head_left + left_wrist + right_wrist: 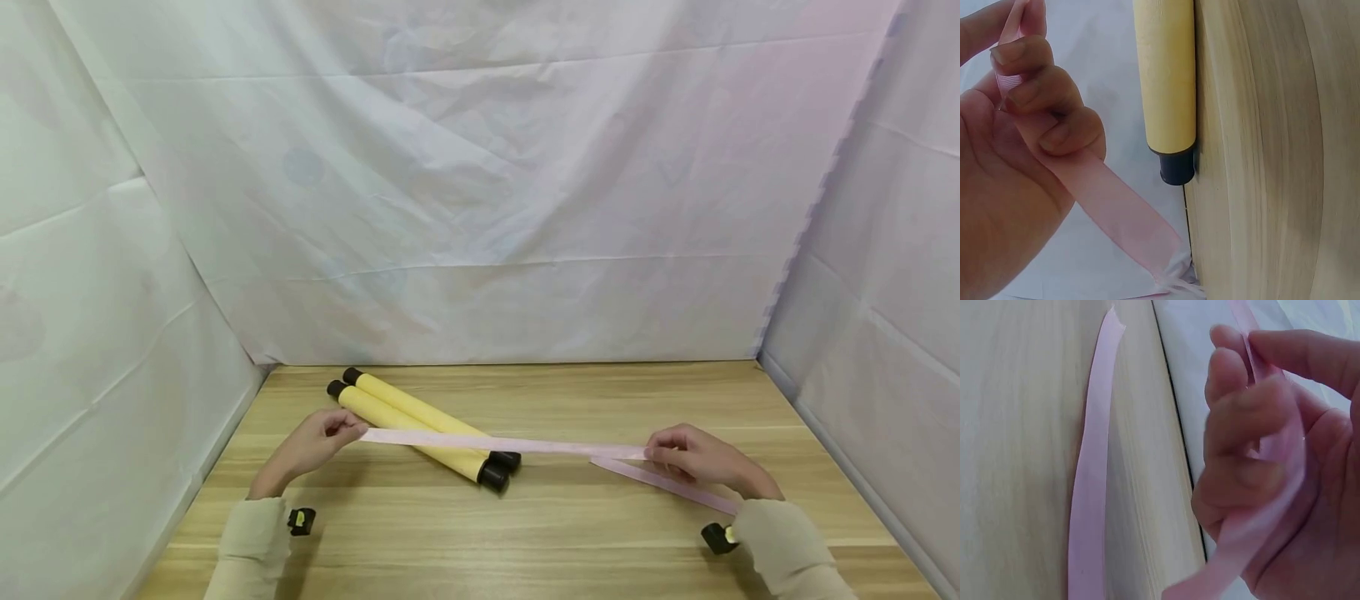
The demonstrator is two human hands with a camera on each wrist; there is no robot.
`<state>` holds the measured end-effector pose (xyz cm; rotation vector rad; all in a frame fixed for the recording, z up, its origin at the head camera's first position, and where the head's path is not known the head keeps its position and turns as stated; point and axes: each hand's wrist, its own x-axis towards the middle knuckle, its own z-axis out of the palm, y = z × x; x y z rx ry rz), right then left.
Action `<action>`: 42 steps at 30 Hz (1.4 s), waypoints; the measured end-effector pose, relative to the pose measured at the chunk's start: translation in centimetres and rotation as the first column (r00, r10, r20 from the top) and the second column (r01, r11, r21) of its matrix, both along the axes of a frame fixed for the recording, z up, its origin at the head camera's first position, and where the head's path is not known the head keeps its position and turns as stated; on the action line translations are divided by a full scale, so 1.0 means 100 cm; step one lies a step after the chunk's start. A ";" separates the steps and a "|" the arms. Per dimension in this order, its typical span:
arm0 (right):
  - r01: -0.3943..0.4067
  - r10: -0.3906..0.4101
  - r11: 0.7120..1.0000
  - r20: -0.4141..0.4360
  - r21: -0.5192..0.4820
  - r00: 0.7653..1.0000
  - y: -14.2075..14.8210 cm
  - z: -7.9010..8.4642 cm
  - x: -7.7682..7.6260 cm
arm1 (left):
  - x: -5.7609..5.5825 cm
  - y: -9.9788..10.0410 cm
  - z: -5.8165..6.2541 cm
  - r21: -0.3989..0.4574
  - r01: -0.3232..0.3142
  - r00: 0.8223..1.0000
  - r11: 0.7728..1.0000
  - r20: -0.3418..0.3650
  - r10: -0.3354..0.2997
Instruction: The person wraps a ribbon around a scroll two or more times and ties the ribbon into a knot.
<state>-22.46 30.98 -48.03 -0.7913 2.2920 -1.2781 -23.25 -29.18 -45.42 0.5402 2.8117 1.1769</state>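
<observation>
A pink ribbon (517,445) stretches nearly straight between the two hands, above the wooden table. My left hand (321,442) pinches it at the left; in the left wrist view, the fingers (1054,87) curl over the ribbon and its frayed end (1175,275) hangs below the palm. Thumb and fingers of my right hand (693,457) pinch the ribbon at the right, and in the right wrist view it runs down through the curled fingers. Another stretch of pink ribbon (1094,456) with a cut end lies on the table under the right hand.
Two yellow rolls (420,417) with black ends lie side by side at a slant on the wooden table (585,533), behind and below the stretched ribbon. White cloth (480,208) hangs along the back and both sides.
</observation>
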 end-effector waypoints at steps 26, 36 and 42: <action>0.164 -0.166 0.985 0.043 0.052 0.985 0.061 -0.006 0.008 | 0.001 -0.029 -0.005 -0.072 -0.033 0.999 0.997 0.033 0.036; 0.204 -0.208 0.976 0.050 0.069 0.977 0.080 0.002 0.011 | 0.000 -0.043 -0.012 -0.121 -0.059 0.997 0.991 0.032 0.063; 0.220 -0.220 0.970 -0.017 0.098 0.975 0.092 0.009 0.014 | 0.001 -0.051 -0.015 -0.132 -0.075 0.994 0.988 0.066 0.084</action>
